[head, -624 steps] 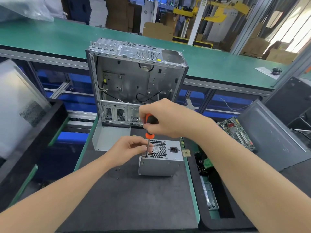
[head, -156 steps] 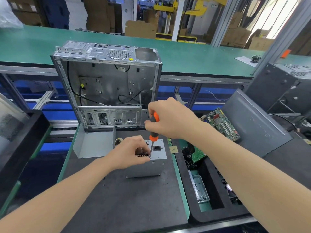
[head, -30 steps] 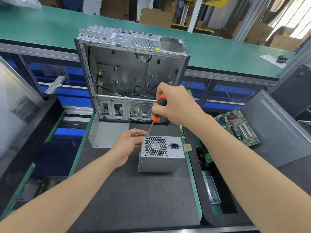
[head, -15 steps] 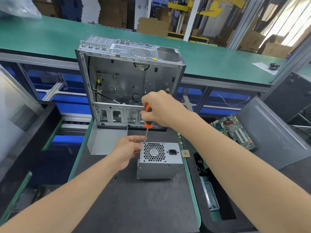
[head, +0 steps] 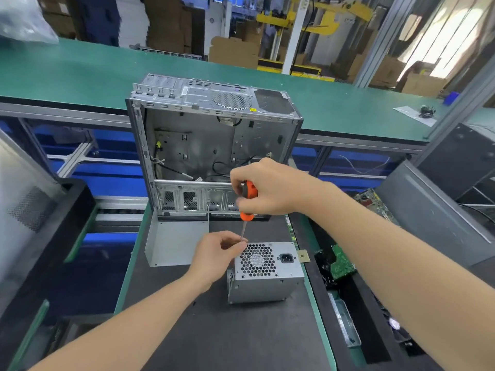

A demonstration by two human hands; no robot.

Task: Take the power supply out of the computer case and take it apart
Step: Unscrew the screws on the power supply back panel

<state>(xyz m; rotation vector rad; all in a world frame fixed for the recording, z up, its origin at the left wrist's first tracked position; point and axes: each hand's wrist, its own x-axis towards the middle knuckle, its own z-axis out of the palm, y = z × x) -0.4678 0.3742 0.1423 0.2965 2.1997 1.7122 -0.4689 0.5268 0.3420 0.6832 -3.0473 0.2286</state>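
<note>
Grey metal power supply box on the dark counter; right grip wraps the orange-handled screwdriver, left grip pinches its shaft. If my tip slips, I'd likely jab those fingers or scratch the box.

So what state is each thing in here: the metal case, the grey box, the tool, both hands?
Computer case: upright, side open.
Power supply: out of the case, on the mat.
Screwdriver: near upright, tip at power supply's top corner.
Right hand: grips screwdriver handle.
Left hand: pinches screwdriver shaft.
</note>
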